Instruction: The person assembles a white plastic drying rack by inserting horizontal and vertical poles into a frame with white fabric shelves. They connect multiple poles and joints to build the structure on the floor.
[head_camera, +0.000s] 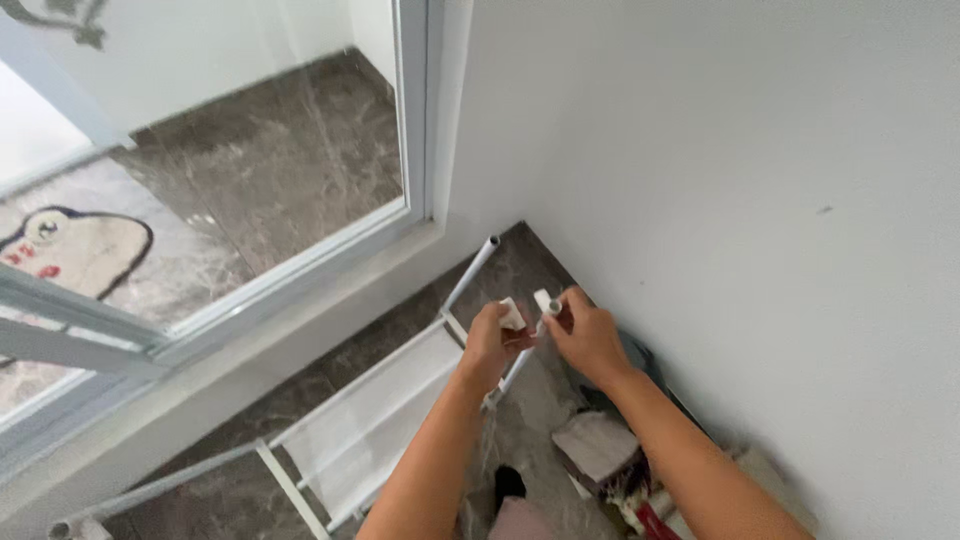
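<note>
My left hand (491, 345) grips a small white fitting (512, 316) at the end of a white metal tube (520, 366). My right hand (587, 335) pinches the top end of another short white tube (546, 301) beside it, fingers closed around it. Both hands meet above a white rack frame with a fabric shelf (375, 415) that stands on the dark marble floor. A longer white tube (472, 272) of the frame rises toward the corner of the wall.
A plain white wall (740, 180) is on the right. A glass door with a white frame (300, 265) is on the left. A grey stone-like block (597, 446) and a red-handled tool (648, 517) lie on the floor by my right arm.
</note>
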